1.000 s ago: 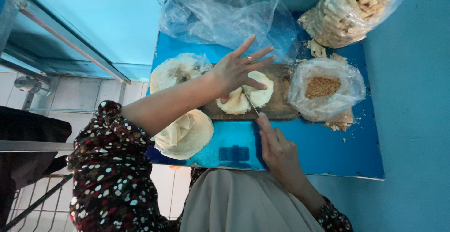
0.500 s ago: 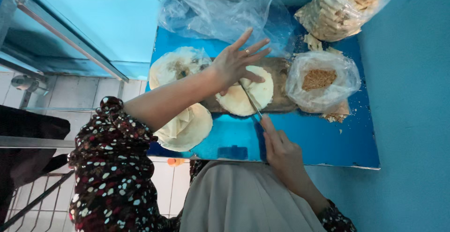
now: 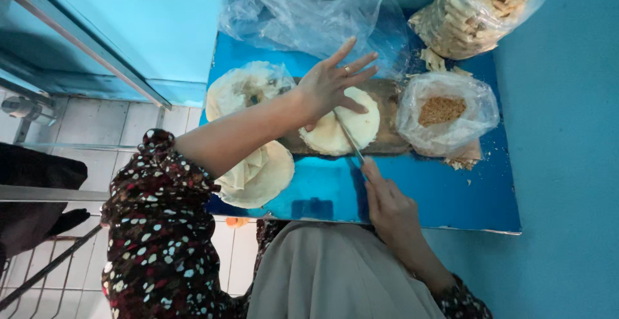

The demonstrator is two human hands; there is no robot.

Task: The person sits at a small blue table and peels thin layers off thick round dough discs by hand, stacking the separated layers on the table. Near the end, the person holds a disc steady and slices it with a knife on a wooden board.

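A: Status?
B: Left hand (image 3: pixel 329 83) flat, fingers spread, pins round wrapper (image 3: pixel 338 129) on wooden board (image 3: pixel 387 139). Right hand (image 3: pixel 390 206) grips knife (image 3: pixel 349 139), blade across it; cut looks partway, halves not apart.

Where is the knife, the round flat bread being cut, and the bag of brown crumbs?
knife (image 3: pixel 348 139), head view, on the thin blade.
round flat bread (image 3: pixel 361 120), head view, on its bare right half.
bag of brown crumbs (image 3: pixel 442 110), head view, on the crumb pile inside.

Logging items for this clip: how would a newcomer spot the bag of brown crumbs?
Start at the blue table. Right of the wooden board sits a small clear bag. Unlike the bigger bag of sticks behind it, it holds loose brown crumbs.
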